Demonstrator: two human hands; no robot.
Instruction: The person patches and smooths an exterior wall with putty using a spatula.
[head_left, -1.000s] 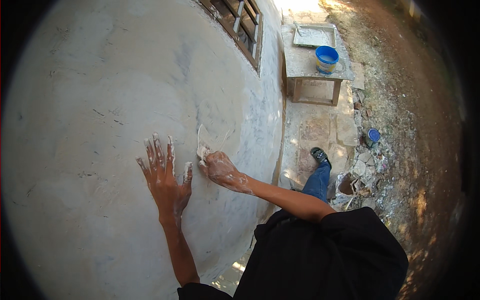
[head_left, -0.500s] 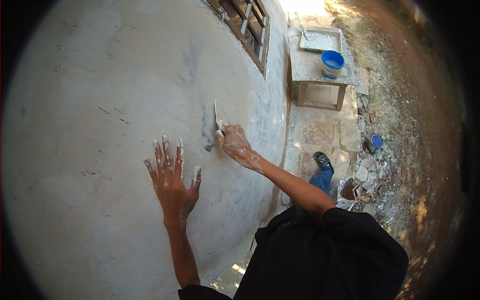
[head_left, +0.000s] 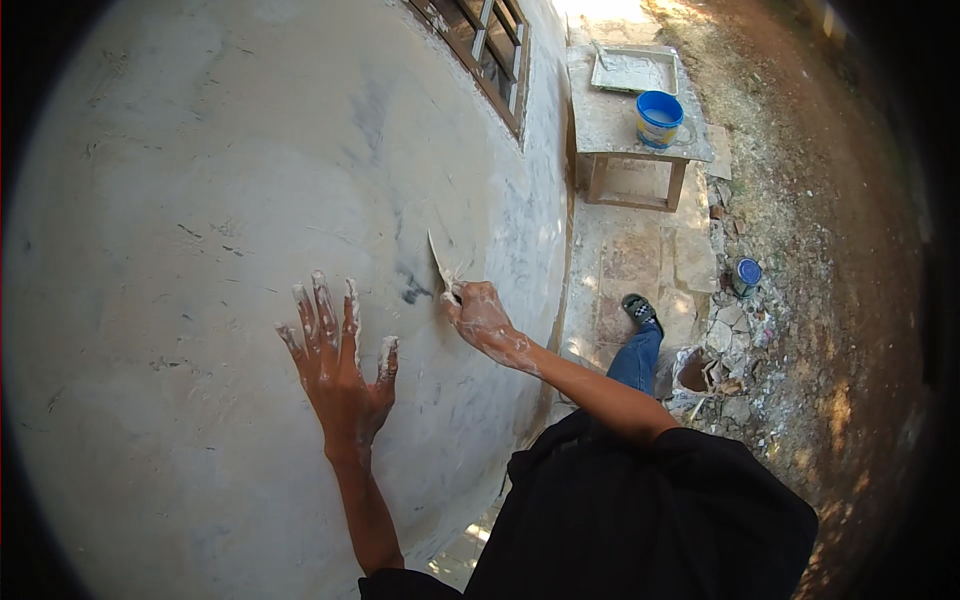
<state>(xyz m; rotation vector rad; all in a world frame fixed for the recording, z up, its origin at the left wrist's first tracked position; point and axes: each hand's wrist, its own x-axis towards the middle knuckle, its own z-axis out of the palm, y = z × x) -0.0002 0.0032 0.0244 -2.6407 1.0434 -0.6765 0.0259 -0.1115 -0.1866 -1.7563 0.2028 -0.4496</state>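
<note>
My right hand (head_left: 482, 318) is closed round the handle of a putty knife (head_left: 440, 262), its thin blade seen nearly edge-on at the wall. White paste smears the knife and that hand. To the left, my left hand (head_left: 340, 385) has its fingers spread before the wall, holding nothing, with white paste caked on the fingertips; whether it touches the wall I cannot tell. The plastered wall (head_left: 200, 330) is grey-beige with pale patches and scratches. A dark mark (head_left: 412, 288) shows just left of the knife.
A barred window (head_left: 490, 50) opens in the wall above. At the far right a low table (head_left: 610, 130) bears a tray of white paste (head_left: 640, 72) and a blue-rimmed bucket (head_left: 659, 120). A blue-lidded can (head_left: 746, 276), a torn sack (head_left: 693, 370) and rubble lie beside the paved strip (head_left: 630, 260).
My right hand and the putty knife have moved down the wall, and the blade leans more to the left. My left hand stays spread, shifted slightly left. The view has shifted slightly.
</note>
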